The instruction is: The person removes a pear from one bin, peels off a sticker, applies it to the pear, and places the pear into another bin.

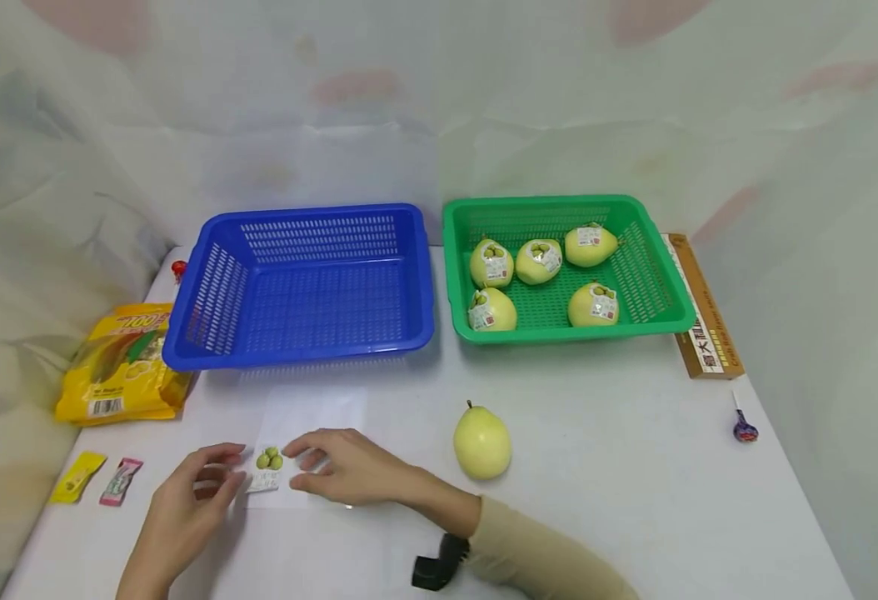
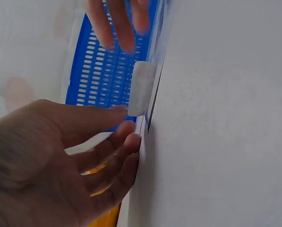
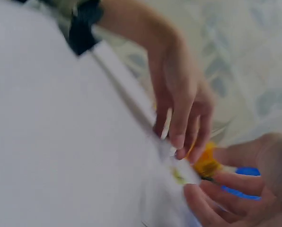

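A label point(image 1: 265, 471) with a picture of green pears lies on a white backing sheet point(image 1: 326, 417). One edge of the label point(image 2: 142, 87) stands raised in the left wrist view. My left hand point(image 1: 187, 504) is at the label's left side, its thumb tip at the lower corner and a gap between thumb and forefinger. Across from it, my right hand point(image 1: 352, 468) hovers by the label's right side, thumb and fingers apart with nothing between them. Right of that hand, a yellow-green pear point(image 1: 481, 443) without a label stands on the white table point(image 1: 596, 467).
Behind are a blue basket point(image 1: 300, 350) and a green basket point(image 1: 559, 336) holding several labelled pears point(image 1: 538, 262). A yellow bag point(image 1: 120, 367) and two small wrapped sweets point(image 1: 79, 477) lie left. A brown box point(image 1: 709, 317) and a lollipop point(image 1: 745, 429) lie right.
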The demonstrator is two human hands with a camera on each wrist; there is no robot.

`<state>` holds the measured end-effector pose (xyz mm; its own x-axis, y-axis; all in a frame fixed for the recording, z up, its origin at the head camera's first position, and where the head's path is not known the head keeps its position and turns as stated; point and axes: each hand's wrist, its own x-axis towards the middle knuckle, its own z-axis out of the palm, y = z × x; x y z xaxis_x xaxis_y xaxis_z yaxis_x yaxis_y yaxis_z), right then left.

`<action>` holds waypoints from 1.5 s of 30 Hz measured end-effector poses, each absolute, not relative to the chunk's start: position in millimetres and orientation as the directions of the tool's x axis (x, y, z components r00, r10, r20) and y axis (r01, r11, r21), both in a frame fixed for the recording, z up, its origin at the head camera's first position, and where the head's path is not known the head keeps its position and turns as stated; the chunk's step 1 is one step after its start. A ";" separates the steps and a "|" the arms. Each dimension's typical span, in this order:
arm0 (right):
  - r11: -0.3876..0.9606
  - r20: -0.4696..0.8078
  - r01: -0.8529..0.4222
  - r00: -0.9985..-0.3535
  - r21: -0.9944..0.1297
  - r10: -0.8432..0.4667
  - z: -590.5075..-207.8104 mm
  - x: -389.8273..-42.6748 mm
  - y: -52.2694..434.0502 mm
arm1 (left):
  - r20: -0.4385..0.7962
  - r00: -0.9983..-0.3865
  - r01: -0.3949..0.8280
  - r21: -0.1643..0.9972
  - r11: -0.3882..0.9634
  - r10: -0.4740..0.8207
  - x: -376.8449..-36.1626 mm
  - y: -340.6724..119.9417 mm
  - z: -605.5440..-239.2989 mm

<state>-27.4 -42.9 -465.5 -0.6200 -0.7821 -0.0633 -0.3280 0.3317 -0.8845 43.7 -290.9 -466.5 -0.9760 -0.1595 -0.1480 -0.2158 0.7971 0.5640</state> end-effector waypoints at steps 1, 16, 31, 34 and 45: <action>0.371 -0.050 -0.374 -0.645 -0.850 -0.762 -470.1 -30.2 -55.4 | -0.178 -0.973 -0.224 0.557 0.800 -0.148 43.9 -293.9 -468.7; 0.686 -0.079 -0.487 -0.782 -0.540 -0.618 -482.2 -29.8 -111.8 | -0.298 -0.954 -0.186 0.554 0.812 -0.016 43.8 -301.1 -479.5; 0.229 0.158 -0.381 -0.755 -0.896 -0.636 -416.2 -13.1 70.8 | -0.144 -0.986 -0.012 0.565 0.825 0.084 31.9 -259.4 -458.5; 0.295 0.191 -0.403 -0.814 -0.866 -0.549 -413.0 -21.1 121.6 | 0.070 -0.967 0.230 0.650 0.725 0.245 25.7 -226.0 -456.0; 0.397 0.158 -0.472 -0.776 -0.787 -0.610 -440.8 -22.4 187.7 | 0.107 -0.768 0.493 0.727 0.478 0.631 -9.2 -116.8 -454.8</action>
<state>-22.4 187.7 -440.8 -0.7764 -0.6100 0.1583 -0.4724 0.3971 -0.7869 -9.2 -116.8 -454.8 -0.7683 0.6311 0.1068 0.4934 0.4776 0.7270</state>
